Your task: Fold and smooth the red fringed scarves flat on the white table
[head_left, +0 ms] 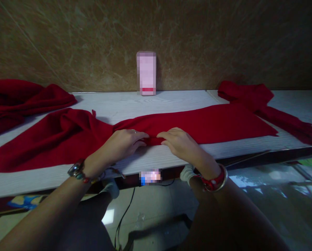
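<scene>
Head view, the only one: your red cloth [210, 122] lies lengthwise along the white surface [182, 99], bunched and creased to your left, spread fairly flat to your right. Your left hand [123, 141] and right hand [180, 143] face each other near its front edge, fingertips near but apart. Grip: fingers curled on both sides, only a little open, at the cloth; can't tell if either actually pinches a fold or just presses.

Second red cloth [28, 101] sits heaped at far left, another red piece [247, 94] crumpled at back right, at the flat end.

Handling, my read: light, soft, limp, not fragile; creases easily, may slide on the smooth boards. Best hold: thumb-and-finger pinch on the front edge, hands spread wider to keep it taut.
</scene>
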Demonstrator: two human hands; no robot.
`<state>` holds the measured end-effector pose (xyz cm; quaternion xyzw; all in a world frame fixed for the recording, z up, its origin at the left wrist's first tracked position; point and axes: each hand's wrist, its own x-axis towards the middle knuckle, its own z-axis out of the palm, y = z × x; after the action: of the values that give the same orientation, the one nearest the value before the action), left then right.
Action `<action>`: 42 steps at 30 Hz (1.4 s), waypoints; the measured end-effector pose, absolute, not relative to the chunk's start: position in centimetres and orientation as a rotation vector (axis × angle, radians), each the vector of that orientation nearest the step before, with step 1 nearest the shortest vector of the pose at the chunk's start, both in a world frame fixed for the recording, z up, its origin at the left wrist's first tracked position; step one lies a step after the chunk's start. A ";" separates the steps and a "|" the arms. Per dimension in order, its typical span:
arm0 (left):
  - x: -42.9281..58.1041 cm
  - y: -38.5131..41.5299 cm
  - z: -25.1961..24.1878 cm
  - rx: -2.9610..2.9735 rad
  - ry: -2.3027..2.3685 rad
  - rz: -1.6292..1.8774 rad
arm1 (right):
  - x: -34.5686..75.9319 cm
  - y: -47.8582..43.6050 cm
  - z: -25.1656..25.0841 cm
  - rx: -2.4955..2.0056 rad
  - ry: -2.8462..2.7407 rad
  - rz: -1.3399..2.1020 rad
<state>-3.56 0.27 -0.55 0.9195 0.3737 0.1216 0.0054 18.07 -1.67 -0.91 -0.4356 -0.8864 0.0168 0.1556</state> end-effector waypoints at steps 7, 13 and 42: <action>-3.0 -0.2 0.0 2.914 1.187 0.239 | 17.9 -1.8 -0.8 -1.263 -2.580 -0.085; -2.8 -0.4 0.2 2.933 1.160 0.199 | 17.7 -1.9 -1.0 -1.245 -2.570 -0.171; -3.1 -0.3 -0.3 3.029 0.955 0.183 | 18.4 -2.3 -1.6 -1.204 -2.626 -0.247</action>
<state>-3.13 -0.25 -0.28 0.9520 0.3001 0.0576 -0.0198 18.36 -2.34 -1.58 -0.4124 -0.8990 -0.0845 0.1209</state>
